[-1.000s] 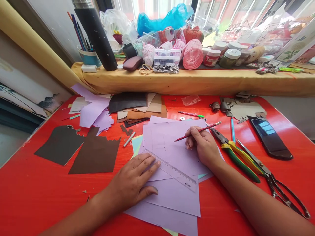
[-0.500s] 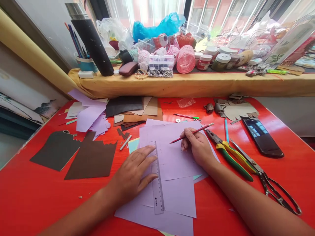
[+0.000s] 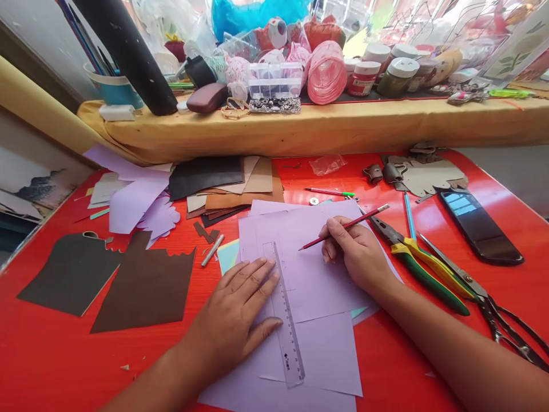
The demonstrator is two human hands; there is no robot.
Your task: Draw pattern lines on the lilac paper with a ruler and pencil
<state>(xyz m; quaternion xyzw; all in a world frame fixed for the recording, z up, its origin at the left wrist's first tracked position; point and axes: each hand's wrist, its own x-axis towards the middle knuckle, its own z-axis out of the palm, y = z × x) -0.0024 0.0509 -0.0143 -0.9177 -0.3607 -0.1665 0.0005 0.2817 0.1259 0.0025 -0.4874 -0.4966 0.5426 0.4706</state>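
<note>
Several sheets of purple paper (image 3: 317, 297) lie overlapped in front of me, with a few thin pencil lines on the top one. A clear plastic ruler (image 3: 288, 326) rests slantwise on them. My left hand (image 3: 244, 303) lies flat with fingers spread, its fingertips on the ruler's left side. My right hand (image 3: 354, 249) is closed around a dark red pencil (image 3: 317, 242). The pencil's tip points left toward the paper, to the right of the ruler; whether it touches the sheet I cannot tell.
Right of the paper lie pliers (image 3: 424, 277), scissors (image 3: 476, 286), a blue pen (image 3: 409, 214) and a phone (image 3: 480, 226). At left are dark leather pieces (image 3: 148, 292), stacked leather (image 3: 208, 174) and purple scraps (image 3: 137, 200). A cluttered ledge (image 3: 274, 134) runs along the back.
The view has moved closer and tilted down. The ruler's top has turned slightly leftward under my left hand, which lies flatter. My right hand still holds the pencil in much the same pose.
</note>
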